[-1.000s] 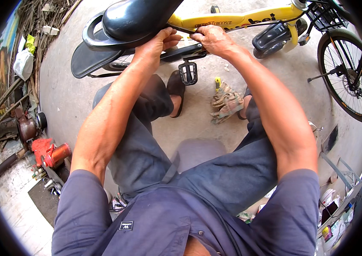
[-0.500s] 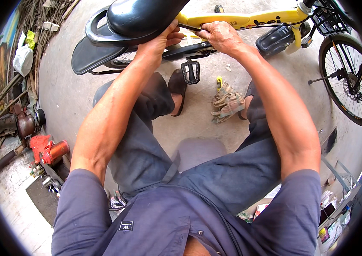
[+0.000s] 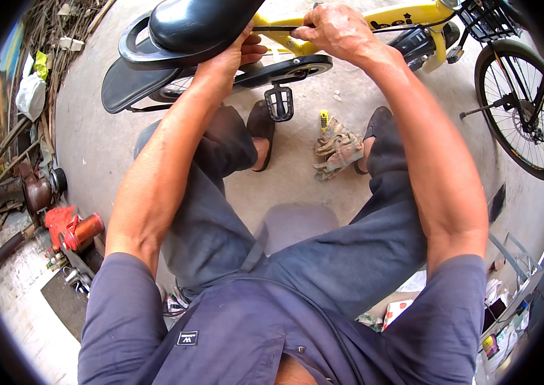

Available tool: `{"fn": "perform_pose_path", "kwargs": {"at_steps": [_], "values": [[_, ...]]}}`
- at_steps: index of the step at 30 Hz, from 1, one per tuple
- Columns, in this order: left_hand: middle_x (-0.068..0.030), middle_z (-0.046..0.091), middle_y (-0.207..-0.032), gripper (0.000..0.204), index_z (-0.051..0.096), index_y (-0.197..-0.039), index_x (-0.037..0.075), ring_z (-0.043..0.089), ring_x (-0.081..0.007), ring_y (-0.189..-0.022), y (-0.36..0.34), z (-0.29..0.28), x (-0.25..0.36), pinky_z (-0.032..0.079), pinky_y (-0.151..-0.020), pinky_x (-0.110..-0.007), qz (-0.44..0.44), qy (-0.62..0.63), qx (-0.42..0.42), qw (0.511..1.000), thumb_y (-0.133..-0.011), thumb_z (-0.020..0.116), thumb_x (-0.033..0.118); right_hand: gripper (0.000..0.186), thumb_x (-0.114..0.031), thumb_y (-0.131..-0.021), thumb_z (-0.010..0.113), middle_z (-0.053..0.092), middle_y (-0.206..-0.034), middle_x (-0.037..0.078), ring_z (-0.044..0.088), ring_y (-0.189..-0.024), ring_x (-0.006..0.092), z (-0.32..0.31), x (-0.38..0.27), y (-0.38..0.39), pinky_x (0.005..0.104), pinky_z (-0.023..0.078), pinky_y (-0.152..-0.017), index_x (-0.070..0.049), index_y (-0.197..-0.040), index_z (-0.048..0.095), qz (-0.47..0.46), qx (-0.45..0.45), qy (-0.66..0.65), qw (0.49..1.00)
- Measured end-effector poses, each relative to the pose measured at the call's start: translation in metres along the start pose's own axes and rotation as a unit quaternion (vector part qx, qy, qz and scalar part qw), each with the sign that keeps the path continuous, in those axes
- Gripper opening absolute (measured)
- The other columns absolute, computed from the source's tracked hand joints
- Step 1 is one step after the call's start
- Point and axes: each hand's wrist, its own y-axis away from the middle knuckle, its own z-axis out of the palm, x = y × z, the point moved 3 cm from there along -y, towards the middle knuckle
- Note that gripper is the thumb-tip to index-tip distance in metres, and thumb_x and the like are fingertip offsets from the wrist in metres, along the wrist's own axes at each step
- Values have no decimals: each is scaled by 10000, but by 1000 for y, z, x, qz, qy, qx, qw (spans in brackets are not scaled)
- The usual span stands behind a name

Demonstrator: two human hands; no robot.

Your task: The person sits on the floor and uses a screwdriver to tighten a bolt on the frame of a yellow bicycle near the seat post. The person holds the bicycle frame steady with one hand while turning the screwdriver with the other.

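Observation:
My left hand (image 3: 232, 56) is at the rear of the black seat (image 3: 198, 25), fingers curled where a thin black cable (image 3: 272, 29) runs out from beneath it; its thumb and forefinger appear pinched on that cable. Farther along, my right hand (image 3: 336, 33) grips the same cable with closed fingers over the yellow bike frame (image 3: 407, 15). Below the hands are the chain cover (image 3: 310, 64) and a black pedal (image 3: 280, 102).
Dirty cloth gloves (image 3: 336, 154) and a yellow tool (image 3: 324, 120) lie between my feet. A second bicycle's wheel (image 3: 516, 112) stands at right. At left are dry branches (image 3: 79, 25) and an orange-red cylindrical tool (image 3: 83, 231); a metal rack (image 3: 522, 269) is at lower right.
Both hands have risen a little in the view. My right hand has shifted upward and slightly right along the frame, still on the cable. The bike appears slightly shifted left.

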Motion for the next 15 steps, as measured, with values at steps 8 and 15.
{"fn": "perform_pose_path", "kwargs": {"at_steps": [8, 15], "values": [[-114, 655, -936, 402, 559, -1137, 33, 673, -191, -827, 1, 0, -1, 555, -699, -262, -10, -8, -14, 1000, -910, 605, 362, 383, -408, -817, 577, 675, -810, 189, 657, -817, 352, -22, -8, 6, 428, 516, -772, -53, -849, 718, -7, 28, -12, 1000], [-120, 657, -926, 438, 567, -1073, 2, 675, -190, -830, 2, 0, -2, 555, -710, -270, -16, -30, -13, 999, -914, 580, 410, 396, -415, -815, 580, 674, -807, 195, 658, -818, 354, -23, -8, 6, 426, 514, -775, -43, -841, 715, -23, 40, -12, 999]]}}
